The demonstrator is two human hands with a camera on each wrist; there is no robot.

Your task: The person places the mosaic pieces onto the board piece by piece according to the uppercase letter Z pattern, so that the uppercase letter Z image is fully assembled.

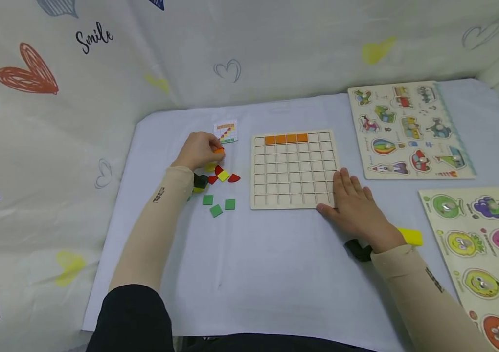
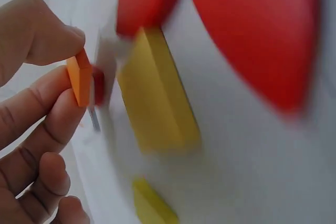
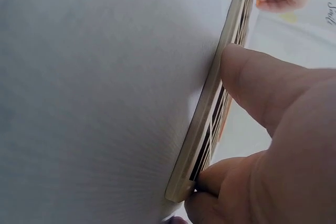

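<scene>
My left hand pinches an orange square tile between thumb and fingertips, over the small loose pieces left of the grid board. Below it in the head view lie red quarter-round pieces, yellow tiles and green tiles. On the wooden grid board, a row of orange tiles fills part of the top line of cells. My right hand rests with extended fingers along the board's lower right corner, its thumb touching the near edge.
Just above the left hand lies a small pattern card with coloured squares. A picture puzzle board lies at the back right, and a fruit puzzle board at the near right. Patterned cloth hangs behind the white table.
</scene>
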